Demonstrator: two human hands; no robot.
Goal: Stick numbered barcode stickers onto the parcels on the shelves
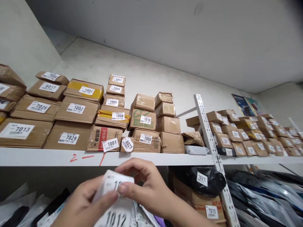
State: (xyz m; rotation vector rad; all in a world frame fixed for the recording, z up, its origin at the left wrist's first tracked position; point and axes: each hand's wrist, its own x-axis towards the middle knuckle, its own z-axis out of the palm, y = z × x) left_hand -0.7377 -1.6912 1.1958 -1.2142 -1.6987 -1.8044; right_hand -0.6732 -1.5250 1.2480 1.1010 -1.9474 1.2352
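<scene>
Low in the middle of the head view, my left hand [87,198] is closed around white number labels [123,206]. The lower one reads 1012; the number on the upper one is partly covered. My right hand [151,189] pinches the upper label's right edge, its thumb on the face and its fingers curled behind. Beyond my hands, cardboard boxes stand stacked on a white shelf [47,157]. Labelled ones include a 1008 box [152,146] and a 1010 box [137,123] on it. Right of these, a column of boxes [168,124] shows no labels on its fronts.
A perforated upright post [204,123] divides this shelf from another boxed row [243,134] to the right. Beneath the shelf are a black bag [213,183] labelled 7021, a carton [201,201] labelled 7015, and plastic-wrapped parcels [21,201].
</scene>
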